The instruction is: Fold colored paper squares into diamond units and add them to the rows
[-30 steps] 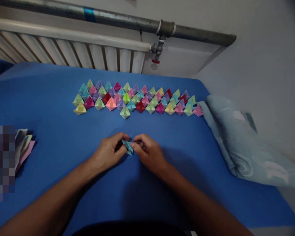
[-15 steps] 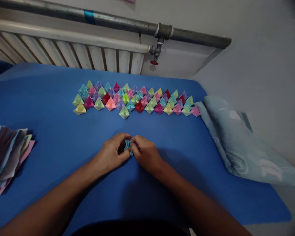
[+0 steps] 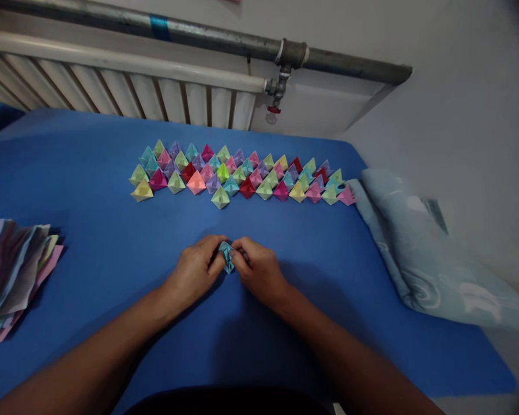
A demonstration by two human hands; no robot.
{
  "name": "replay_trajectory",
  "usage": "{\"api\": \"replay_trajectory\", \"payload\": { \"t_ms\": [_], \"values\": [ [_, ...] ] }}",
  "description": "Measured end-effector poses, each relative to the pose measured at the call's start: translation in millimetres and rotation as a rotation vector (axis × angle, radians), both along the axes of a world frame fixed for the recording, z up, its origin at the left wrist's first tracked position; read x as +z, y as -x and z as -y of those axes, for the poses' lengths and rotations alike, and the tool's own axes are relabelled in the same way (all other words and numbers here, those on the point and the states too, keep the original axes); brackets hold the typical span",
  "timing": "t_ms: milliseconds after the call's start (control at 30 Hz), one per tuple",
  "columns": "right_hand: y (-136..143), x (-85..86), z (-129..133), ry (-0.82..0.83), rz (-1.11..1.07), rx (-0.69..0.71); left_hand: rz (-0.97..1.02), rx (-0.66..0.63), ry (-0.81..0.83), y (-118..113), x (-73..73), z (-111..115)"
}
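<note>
Between my two hands is a small folded piece of teal paper (image 3: pixel 227 257), partly opened out with creases in its middle. My left hand (image 3: pixel 198 266) pinches its left side between thumb and fingers. From the right, the thumb and fingertips of my right hand (image 3: pixel 259 266) grip the other side. Beyond the hands stand several rows of folded paper pieces (image 3: pixel 196 183) in green, pink, purple, red, yellow and blue. A pale green piece (image 3: pixel 220 197) sits in front of the rows, nearest my hands.
A stack of coloured paper sheets (image 3: pixel 15 276) lies at the left on the blue surface (image 3: pixel 112 242). On the right rests a folded grey-green blanket (image 3: pixel 415 248). Behind are a white radiator (image 3: pixel 173 98), a metal pipe (image 3: pixel 216 40) and a red-handled valve (image 3: pixel 274 109).
The teal paper has turned a little and shows more of its folded face. My left fingers have drawn closer around its edge. The view has shifted slightly.
</note>
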State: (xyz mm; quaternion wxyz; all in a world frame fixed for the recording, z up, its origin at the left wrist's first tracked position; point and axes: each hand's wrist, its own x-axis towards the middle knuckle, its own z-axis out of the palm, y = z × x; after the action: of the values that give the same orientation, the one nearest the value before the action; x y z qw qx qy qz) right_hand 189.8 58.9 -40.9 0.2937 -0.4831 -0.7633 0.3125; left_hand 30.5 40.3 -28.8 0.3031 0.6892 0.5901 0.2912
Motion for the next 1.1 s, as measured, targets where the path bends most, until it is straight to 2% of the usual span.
{"api": "replay_trajectory", "payload": {
  "t_ms": [200, 400, 567, 867, 1100],
  "values": [
    [1.2, 0.5, 0.6, 0.022, -0.026, -0.005, 0.021, 0.002, 0.074, 0.6, -2.3, -1.8],
    [-0.9, -1.3, -3.0, 0.081, -0.097, -0.049, 0.32, -0.031, 0.275, 3.0, -0.6, -3.8],
    [-2.5, -1.4, -3.4, 0.097, -0.127, -0.045, 0.417, -0.05, 0.362, 5.4, 8.8, -6.3],
    [-3.4, 0.0, -3.5, 0.138, -0.139, -0.053, 0.433, -0.052, 0.354, 6.7, 2.3, -7.4],
    [-3.2, 2.0, -2.9, 0.166, -0.156, -0.031, 0.294, -0.013, 0.271, 3.0, 0.9, -3.1]
  ]
}}
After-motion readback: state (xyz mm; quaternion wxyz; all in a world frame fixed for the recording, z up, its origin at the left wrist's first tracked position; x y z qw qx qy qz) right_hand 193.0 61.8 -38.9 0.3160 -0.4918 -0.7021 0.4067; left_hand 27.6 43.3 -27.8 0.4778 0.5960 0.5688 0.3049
